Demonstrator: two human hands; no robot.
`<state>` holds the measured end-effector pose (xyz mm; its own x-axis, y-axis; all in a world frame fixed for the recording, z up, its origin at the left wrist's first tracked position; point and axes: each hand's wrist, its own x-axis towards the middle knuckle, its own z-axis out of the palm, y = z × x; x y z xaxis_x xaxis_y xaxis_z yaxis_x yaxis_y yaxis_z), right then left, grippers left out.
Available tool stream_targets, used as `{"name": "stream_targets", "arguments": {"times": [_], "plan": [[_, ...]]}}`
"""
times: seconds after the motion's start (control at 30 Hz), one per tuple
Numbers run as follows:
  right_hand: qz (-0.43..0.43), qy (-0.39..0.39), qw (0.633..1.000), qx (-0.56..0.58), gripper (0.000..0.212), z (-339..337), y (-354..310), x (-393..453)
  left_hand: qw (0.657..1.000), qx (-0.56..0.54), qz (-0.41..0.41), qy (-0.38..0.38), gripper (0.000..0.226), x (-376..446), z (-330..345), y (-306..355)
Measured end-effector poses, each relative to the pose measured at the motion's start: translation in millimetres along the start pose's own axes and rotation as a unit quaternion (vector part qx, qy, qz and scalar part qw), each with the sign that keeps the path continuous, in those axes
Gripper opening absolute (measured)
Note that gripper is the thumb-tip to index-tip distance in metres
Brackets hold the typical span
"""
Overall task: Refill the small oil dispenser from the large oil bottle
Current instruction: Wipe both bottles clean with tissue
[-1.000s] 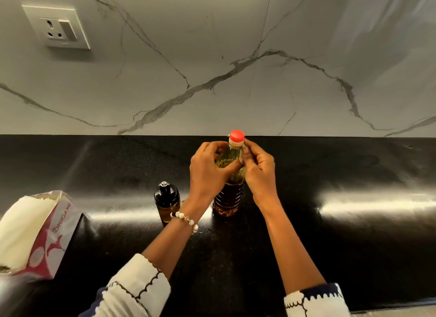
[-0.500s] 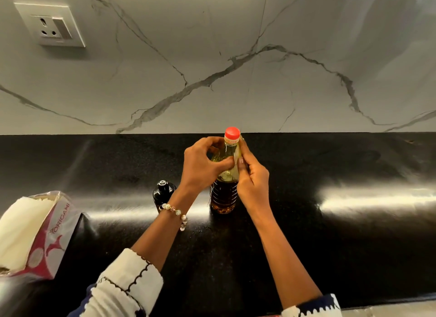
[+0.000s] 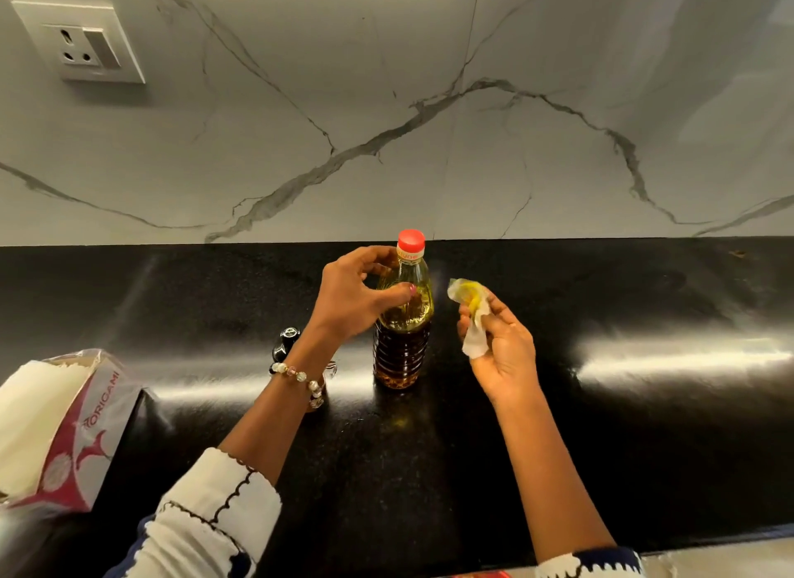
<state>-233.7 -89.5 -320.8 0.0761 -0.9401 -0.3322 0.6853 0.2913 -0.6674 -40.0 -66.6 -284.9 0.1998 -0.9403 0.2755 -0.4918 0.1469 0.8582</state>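
Note:
The large oil bottle (image 3: 403, 319) stands upright on the black counter, its red cap (image 3: 410, 239) on. My left hand (image 3: 356, 293) grips the bottle's shoulder. To the right of the bottle, my right hand (image 3: 498, 341) holds a crumpled white and yellow scrap of label (image 3: 470, 309), apart from the bottle. The small oil dispenser (image 3: 287, 345), dark with a black top, stands left of the bottle, mostly hidden behind my left wrist.
A pack of white tissues (image 3: 56, 427) lies at the counter's left edge. A marble wall with a socket (image 3: 83, 44) rises behind the black counter (image 3: 644, 405). The counter's front edge runs along the bottom right.
My right hand has come away from the bottle's neck to the right, holding a peeled-off scrap. My left hand stays on the bottle.

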Motion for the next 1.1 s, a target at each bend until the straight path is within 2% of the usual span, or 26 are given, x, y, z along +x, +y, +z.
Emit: {"name": "stream_targets", "arguments": {"times": [0.1, 0.23, 0.47, 0.53, 0.6, 0.67, 0.7, 0.77, 0.83, 0.93, 1.0, 1.1], "plan": [[0.016, 0.009, 1.0, 0.005, 0.014, -1.0, -6.5, -2.7, 1.0, -0.009, -0.005, -0.008, 0.046, -0.4, -0.7, -0.4], [0.011, 0.026, 0.997, -0.071, 0.012, 9.9, -0.9, -1.1, 1.0, -0.016, -0.009, -0.004, 0.046, -1.8, 0.8, -0.7], [-0.088, 0.052, 0.978, -0.182, 0.028, 47.0, 27.4, 6.9, 1.0, -0.016, -0.013, -0.01, 0.046, -1.5, -7.0, 1.2], [-0.121, 0.058, 0.972, -0.192, 0.025, 54.2, 34.2, 9.6, 1.0, -0.016, -0.014, -0.01, 0.046, -1.3, -10.4, 1.0], [-0.133, 0.028, 0.971, -0.199, 0.032, 57.6, 41.5, 6.4, 0.999, -0.026, -0.023, -0.008, 0.046, -1.7, -13.8, -0.7], [-0.119, -0.063, 0.967, -0.217, 0.053, 56.5, 52.3, -0.2, 0.999, -0.041, -0.034, -0.004, 0.049, -2.5, -17.1, -2.6], [-0.111, -0.111, 0.962, -0.224, 0.056, 55.4, 58.3, -3.4, 0.998, -0.044, -0.039, -0.001, 0.05, -3.0, -18.7, -3.6], [-0.096, -0.173, 0.954, -0.225, 0.056, 51.1, 68.6, -5.3, 0.998, -0.045, -0.043, 0.009, 0.042, -3.7, -21.9, -5.3], [-0.1, -0.197, 0.948, -0.229, 0.055, 45.8, 72.2, -3.3, 0.998, -0.044, -0.047, 0.021, 0.036, -4.6, -25.6, -6.7], [-0.172, -0.158, 0.935, -0.266, 0.048, 42.5, 70.1, -5.3, 0.998, -0.041, -0.049, 0.025, 0.039, -6.2, -27.2, -7.6], [-0.221, -0.124, 0.934, -0.253, 0.038, 45.5, 66.2, -8.4, 0.998, -0.026, -0.048, 0.038, 0.046, -8.3, -23.6, -8.5], [-0.257, -0.085, 0.93, -0.25, 0.019, 52.6, 61.1, -7.0, 0.996, -0.011, -0.043, 0.075, 0.042, -9.6, -20.4, -8.7]]}}
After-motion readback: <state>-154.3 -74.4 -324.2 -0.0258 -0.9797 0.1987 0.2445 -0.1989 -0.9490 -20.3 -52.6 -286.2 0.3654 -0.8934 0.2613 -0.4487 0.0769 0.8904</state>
